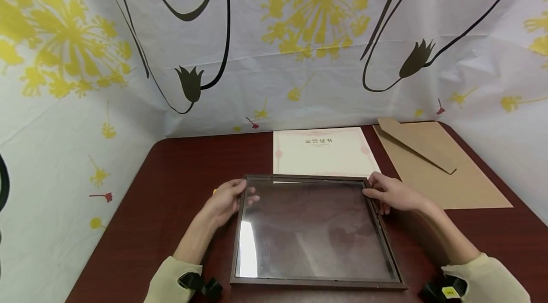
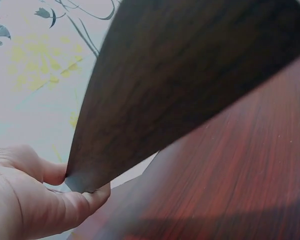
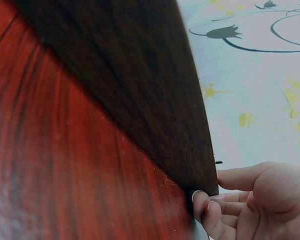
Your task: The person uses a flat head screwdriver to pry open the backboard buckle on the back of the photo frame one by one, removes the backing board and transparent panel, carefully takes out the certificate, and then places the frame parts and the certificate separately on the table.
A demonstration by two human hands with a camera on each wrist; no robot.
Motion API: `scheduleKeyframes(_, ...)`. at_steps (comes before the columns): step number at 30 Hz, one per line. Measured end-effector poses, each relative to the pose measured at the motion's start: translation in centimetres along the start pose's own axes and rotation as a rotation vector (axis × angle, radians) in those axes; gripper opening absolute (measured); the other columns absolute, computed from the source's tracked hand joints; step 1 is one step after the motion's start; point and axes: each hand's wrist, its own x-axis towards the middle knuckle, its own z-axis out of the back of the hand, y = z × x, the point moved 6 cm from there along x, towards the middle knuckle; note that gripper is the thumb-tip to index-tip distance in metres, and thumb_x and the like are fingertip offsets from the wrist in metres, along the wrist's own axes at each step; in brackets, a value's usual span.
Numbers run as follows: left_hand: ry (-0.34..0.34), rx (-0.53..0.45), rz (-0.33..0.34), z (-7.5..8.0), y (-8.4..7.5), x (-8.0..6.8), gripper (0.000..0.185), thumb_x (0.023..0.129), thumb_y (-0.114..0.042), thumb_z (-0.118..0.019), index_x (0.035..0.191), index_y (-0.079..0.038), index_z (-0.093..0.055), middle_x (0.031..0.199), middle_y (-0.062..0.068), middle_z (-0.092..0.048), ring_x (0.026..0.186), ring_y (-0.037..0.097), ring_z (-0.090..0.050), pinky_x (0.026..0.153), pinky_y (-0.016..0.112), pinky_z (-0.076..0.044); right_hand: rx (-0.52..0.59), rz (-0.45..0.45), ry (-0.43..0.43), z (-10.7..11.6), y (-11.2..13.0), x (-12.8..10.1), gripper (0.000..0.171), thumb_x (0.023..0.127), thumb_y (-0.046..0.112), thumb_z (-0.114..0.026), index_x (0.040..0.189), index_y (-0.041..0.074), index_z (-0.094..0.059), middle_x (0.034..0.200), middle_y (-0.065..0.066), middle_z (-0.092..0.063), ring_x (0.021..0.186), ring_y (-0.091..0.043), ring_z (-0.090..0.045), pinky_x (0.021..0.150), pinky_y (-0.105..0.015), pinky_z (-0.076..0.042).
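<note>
Both hands hold a dark brown picture frame [image 1: 317,283] with a clear pane by its two far corners. My left hand [image 1: 228,202] grips the far left corner, thumb on top and fingers beneath, showing through the pane. At the far right corner my right hand [image 1: 394,192] pinches the rim between thumb and fingers. The left wrist view shows the frame's wood-grained side [image 2: 175,90] tilted up from the table, its corner between the left thumb and fingers. In the right wrist view, the right fingertips [image 3: 202,202] curl under the frame's lower corner.
Behind the frame lies a cream certificate sheet [image 1: 318,155] with Chinese printing. A brown kraft envelope [image 1: 462,174], its flap folded over, lies to the right. The dark red table [image 1: 171,189] ends at a patterned curtain [image 1: 239,55] at the back and sides.
</note>
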Motion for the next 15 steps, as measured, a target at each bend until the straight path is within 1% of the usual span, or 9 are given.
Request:
scheduleKeyframes(3, 0.000, -0.006, -0.009, -0.03, -0.13, -0.03, 0.047, 0.111, -0.012, -0.037, 0.149, 0.012, -0.023, 0.112, 0.015, -0.056, 0.089, 0.015, -0.068, 0.075, 0.022, -0.055, 0.001, 0.002, 0.000, 0.00, -0.05, 0.07, 0.022, 0.104, 0.017, -0.057, 0.099, 0.002, -0.042, 0.069, -0.007, -0.057, 0.050, -0.023, -0.059, 0.053, -0.035, -0.052)
scheduleKeyframes(7, 0.005, 0.016, -0.018, -0.09, -0.29, 0.03, 0.047, 0.110, -0.013, -0.039, 0.148, 0.011, -0.024, 0.107, 0.011, -0.058, 0.084, 0.012, -0.064, 0.073, 0.020, -0.053, -0.004, 0.005, -0.002, 0.00, -0.13, 0.13, 0.021, 0.105, 0.016, -0.057, 0.099, 0.003, -0.042, 0.068, -0.006, -0.056, 0.050, -0.022, -0.059, 0.053, -0.034, -0.052)
scheduleKeyframes(12, 0.002, 0.065, -0.028, -0.18, -0.37, 0.12, 0.049, 0.108, -0.012, -0.048, 0.146, 0.010, -0.027, 0.106, 0.012, -0.058, 0.082, 0.013, -0.063, 0.071, 0.021, -0.053, 0.000, 0.000, -0.004, -0.03, -0.26, 0.10, 0.020, 0.105, 0.016, -0.057, 0.099, 0.003, -0.043, 0.067, -0.006, -0.056, 0.050, -0.023, -0.058, 0.053, -0.034, -0.052)
scheduleKeyframes(15, 0.000, 0.095, -0.039, -0.13, -0.35, 0.11, 0.048, 0.106, -0.009, -0.052, 0.144, 0.010, -0.030, 0.107, 0.013, -0.059, 0.083, 0.013, -0.063, 0.073, 0.022, -0.053, 0.000, -0.007, -0.005, -0.06, -0.33, 0.08, 0.021, 0.105, 0.016, -0.057, 0.100, 0.002, -0.043, 0.068, -0.006, -0.057, 0.051, -0.023, -0.059, 0.053, -0.034, -0.052)
